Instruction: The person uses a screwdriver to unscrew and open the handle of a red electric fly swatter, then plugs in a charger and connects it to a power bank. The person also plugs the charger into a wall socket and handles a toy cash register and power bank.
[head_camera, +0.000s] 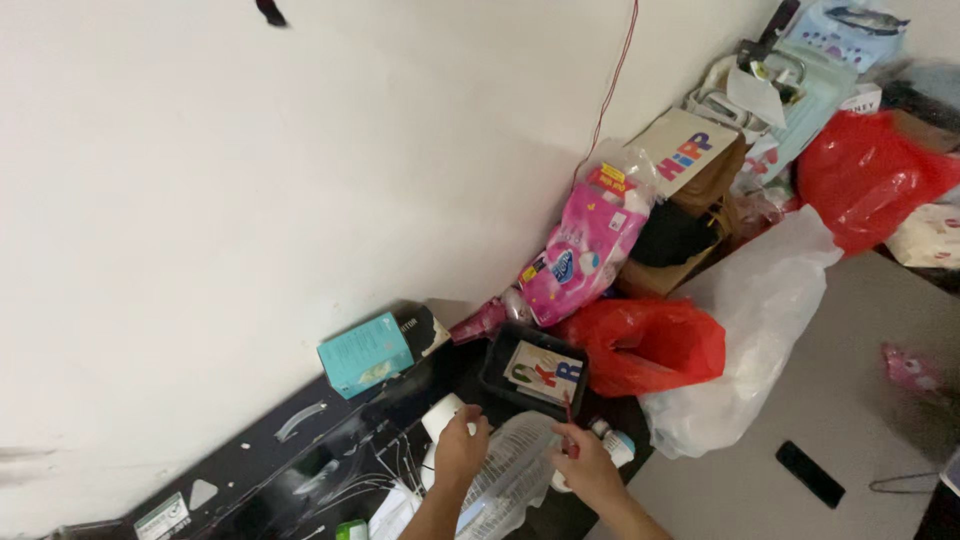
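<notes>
Clutter crowds the wall; bare floor (860, 330) lies rightward. The left hand (460, 450) grips the white fan (510, 480); the right hand (585, 468), beside, pinches a red stick (569, 415).

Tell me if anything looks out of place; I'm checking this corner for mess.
Yes. A black phone-like slab lies alone on the bare floor, apart from the heap. Bags and packs slump against the wall. A fan grille lies flat under the left hand and right hand.
</notes>
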